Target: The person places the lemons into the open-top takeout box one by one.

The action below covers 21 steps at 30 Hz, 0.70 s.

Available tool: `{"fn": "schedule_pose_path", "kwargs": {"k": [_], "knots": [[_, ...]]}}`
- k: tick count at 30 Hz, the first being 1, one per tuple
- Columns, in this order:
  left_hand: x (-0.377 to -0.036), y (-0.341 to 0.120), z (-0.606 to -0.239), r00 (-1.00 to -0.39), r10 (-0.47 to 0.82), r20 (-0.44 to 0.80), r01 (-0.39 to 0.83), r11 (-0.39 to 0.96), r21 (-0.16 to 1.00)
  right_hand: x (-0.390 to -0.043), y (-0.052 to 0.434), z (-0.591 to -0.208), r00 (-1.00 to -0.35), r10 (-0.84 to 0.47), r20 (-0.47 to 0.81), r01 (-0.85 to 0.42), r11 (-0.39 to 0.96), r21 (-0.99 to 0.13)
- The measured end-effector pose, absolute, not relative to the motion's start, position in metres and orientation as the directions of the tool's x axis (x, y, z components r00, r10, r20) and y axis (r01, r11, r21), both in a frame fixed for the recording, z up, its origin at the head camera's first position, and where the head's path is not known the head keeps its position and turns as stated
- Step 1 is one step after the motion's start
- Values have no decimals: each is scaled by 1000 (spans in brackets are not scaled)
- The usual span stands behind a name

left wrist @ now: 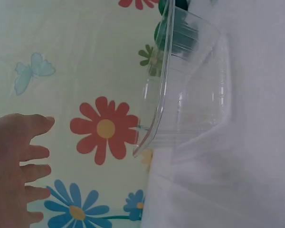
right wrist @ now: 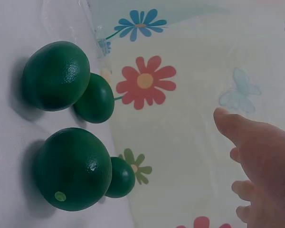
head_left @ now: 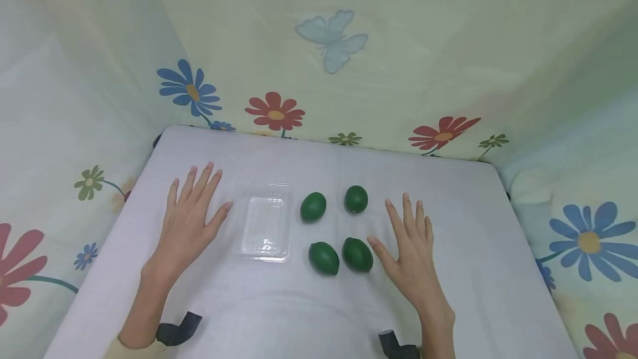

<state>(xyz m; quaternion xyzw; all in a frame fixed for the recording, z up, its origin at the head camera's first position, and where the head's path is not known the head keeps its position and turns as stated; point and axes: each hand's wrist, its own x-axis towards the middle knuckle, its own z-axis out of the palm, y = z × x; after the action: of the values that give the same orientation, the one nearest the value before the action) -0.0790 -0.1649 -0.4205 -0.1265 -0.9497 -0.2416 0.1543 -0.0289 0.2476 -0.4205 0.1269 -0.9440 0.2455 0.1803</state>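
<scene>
My left hand (head_left: 188,225), fingers spread and straight, is at the left of a clear plastic container (head_left: 244,240). It holds nothing. On the other side, my right hand (head_left: 411,256) has its fingers extended, with the thumb tip close to the nearest lime (head_left: 358,255). Nothing is in that hand either. Several dark green limes lie between the container and my right hand, among them a front one (head_left: 324,258) and two at the back (head_left: 313,207). In the left wrist view the container (left wrist: 199,99) shows its thin see-through wall, with limes (left wrist: 180,35) behind it.
A white cloth (head_left: 269,314) covers the table. Patterned curtains (head_left: 379,71) with flowers and a butterfly enclose its back and sides. Dark curved pieces (head_left: 180,330) stick out at both wrists.
</scene>
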Motion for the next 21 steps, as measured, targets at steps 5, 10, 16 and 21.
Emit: {"fn": "schedule_pose_path", "kwargs": {"k": [5, 10, 16, 21], "knots": [[-77, -164, -427, -953, 116, 280, 261, 784, 564, -25, 248, -420, -904, -150, 400, -328, 842, -428], [-79, -167, -441, -996, 60, 59, 84, 681, 727, -24, 246, -421, -901, -145, 408, -335, 831, -444], [-83, -169, -462, -991, 70, -114, -52, 585, 810, -25, 246, -420, -906, -144, 397, -336, 817, -468], [-91, -166, -476, -983, 60, -172, -120, 494, 861, -24, 248, -421, -917, -122, 381, -315, 806, -500]]}}
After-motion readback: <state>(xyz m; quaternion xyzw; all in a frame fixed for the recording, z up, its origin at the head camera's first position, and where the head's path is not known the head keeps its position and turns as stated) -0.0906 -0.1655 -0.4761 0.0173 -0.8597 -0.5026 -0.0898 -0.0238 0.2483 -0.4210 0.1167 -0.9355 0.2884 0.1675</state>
